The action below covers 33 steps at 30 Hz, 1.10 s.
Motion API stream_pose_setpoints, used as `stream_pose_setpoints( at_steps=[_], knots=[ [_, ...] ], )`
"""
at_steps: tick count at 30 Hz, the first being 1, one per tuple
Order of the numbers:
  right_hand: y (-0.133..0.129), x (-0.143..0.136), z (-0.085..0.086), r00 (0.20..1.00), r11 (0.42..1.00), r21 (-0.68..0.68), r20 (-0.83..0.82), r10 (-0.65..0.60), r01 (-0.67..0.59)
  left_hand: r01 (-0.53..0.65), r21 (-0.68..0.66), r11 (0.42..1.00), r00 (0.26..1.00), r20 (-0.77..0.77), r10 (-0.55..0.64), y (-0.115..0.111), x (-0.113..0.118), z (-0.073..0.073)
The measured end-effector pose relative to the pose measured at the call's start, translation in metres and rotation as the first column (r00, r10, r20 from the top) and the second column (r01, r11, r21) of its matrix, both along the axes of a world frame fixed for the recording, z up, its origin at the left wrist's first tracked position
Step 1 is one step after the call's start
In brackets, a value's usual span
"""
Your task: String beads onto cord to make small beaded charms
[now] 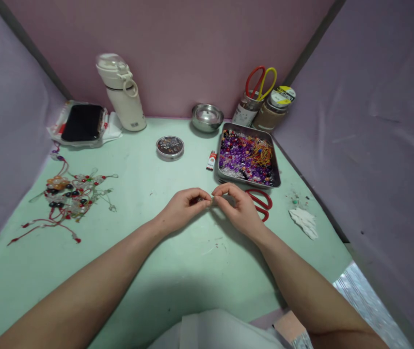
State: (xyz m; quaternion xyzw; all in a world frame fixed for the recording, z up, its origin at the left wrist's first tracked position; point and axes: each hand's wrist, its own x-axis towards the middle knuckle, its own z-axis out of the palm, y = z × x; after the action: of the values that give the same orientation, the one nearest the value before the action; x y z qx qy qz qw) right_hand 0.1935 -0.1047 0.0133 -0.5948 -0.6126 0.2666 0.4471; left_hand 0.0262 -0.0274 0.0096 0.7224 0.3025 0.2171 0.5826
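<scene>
Over the middle of the table, my left hand (187, 206) and my right hand (239, 208) meet fingertip to fingertip. Both are closed in a pinch. Something small and dark reddish shows inside the curl of my left fingers, too hidden to name. What the right fingertips pinch is too small to tell. Red-handled scissors (265, 198) lie partly behind my right hand. Just beyond the hands stands a metal tray (278, 180) of purple, red, black and clear beads (239, 155), with a tangle of orange-yellow thread (261, 151) on them.
Beaded cords (72, 194) lie at left. Behind stand a phone (83, 122), a cream bottle (125, 102), a round tin (169, 147) and a steel bowl (207, 118). A lighter (211, 160), jars (270, 114) and crumpled tissue (303, 222) are at right. Cloth walls (178, 53) enclose the table.
</scene>
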Motion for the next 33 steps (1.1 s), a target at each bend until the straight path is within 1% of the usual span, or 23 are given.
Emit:
stream_pose_setpoints(
  at_steps=[3,7,9,11,13,15,19,23,25,28,30,33],
  knots=[
    [0.000,-0.001,0.000,0.999,0.998,-0.067,0.050,-0.002,0.006,0.009,-0.015,1.000,1.000,0.021,-0.009,0.001,-0.001,0.002],
    [0.001,-0.001,-0.002,1.000,0.991,-0.133,0.030,-0.008,0.012,-0.031,0.026,0.999,0.994,0.110,0.028,0.002,-0.002,0.007],
    [0.002,0.000,-0.004,0.999,0.990,-0.137,0.045,-0.011,0.017,-0.034,-0.022,0.999,0.988,0.152,0.037,0.002,-0.003,0.008],
    [0.003,0.000,-0.006,0.995,0.992,-0.126,0.098,-0.009,0.022,-0.017,-0.099,0.995,0.983,0.181,0.034,0.002,-0.004,0.008],
    [0.004,-0.001,-0.009,0.984,0.995,-0.099,0.180,-0.009,0.027,0.006,-0.151,0.989,0.980,0.197,0.024,0.002,-0.004,0.007],
    [0.003,-0.002,-0.011,0.964,0.997,-0.067,0.266,-0.022,0.041,0.017,-0.174,0.985,0.981,0.194,0.018,0.002,-0.005,0.006],
    [0.002,-0.002,-0.016,0.927,0.995,-0.012,0.366,-0.086,0.097,-0.023,-0.178,0.984,0.984,0.170,0.054,0.003,-0.004,0.006],
    [0.002,-0.001,-0.018,0.913,0.986,0.051,0.374,-0.163,0.156,-0.107,-0.192,0.976,0.986,0.103,0.128,0.002,-0.002,0.008],
    [0.001,-0.002,-0.016,0.918,0.984,0.086,0.355,-0.177,0.156,-0.159,-0.197,0.968,0.983,0.063,0.174,0.003,-0.001,0.007],
    [-0.001,-0.007,-0.012,0.925,0.979,0.152,0.337,-0.178,0.133,-0.213,-0.212,0.954,0.973,0.042,0.226,0.005,0.001,0.004],
    [-0.003,-0.011,-0.010,0.922,0.973,0.204,0.346,-0.173,0.106,-0.229,-0.258,0.939,0.967,0.051,0.249,0.005,0.002,0.002],
    [-0.004,-0.014,-0.009,0.910,0.960,0.276,0.385,-0.156,0.048,-0.224,-0.387,0.894,0.959,0.076,0.274,0.004,0.003,0.002]
  ],
)
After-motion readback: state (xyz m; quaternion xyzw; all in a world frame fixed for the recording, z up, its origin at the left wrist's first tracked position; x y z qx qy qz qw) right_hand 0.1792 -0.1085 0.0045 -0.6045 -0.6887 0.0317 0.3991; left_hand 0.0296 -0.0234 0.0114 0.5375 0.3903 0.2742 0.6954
